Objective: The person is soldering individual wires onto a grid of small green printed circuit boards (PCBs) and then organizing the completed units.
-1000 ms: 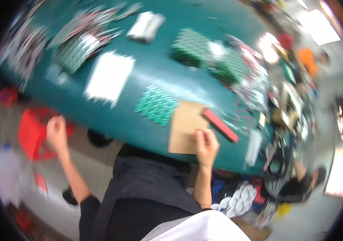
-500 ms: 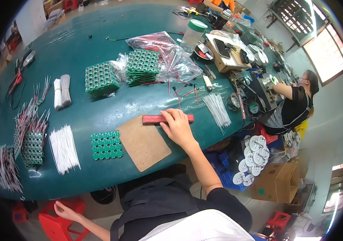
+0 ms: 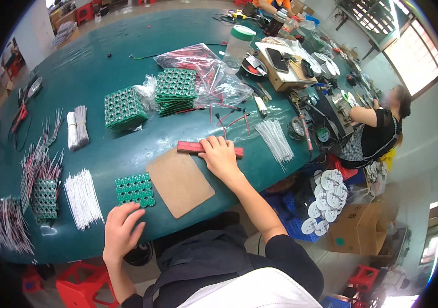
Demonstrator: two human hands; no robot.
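Observation:
My right hand (image 3: 220,158) lies over a long red bar (image 3: 189,147), its fingers closed around the middle. The bar rests across the far edge of a brown board (image 3: 180,182). At the table's near edge, my left hand (image 3: 121,230) is raised, fingers loosely bent and apart, holding nothing. Its fingertips are just by the near side of a green circuit board panel (image 3: 135,190); whether they touch it I cannot tell. To the left of that panel lies a bundle of white wires (image 3: 83,199).
Stacked green panels (image 3: 125,105) and a clear plastic bag (image 3: 219,77) stand farther back. Wired boards (image 3: 44,197) crowd the left. More white wires (image 3: 274,141) and a soldering iron (image 3: 305,131) lie right. A co-worker (image 3: 378,123) sits at the right side.
My left hand has come up from below the table edge to the near side of the green panel. My right hand stays on the red bar. The view has shifted slightly.

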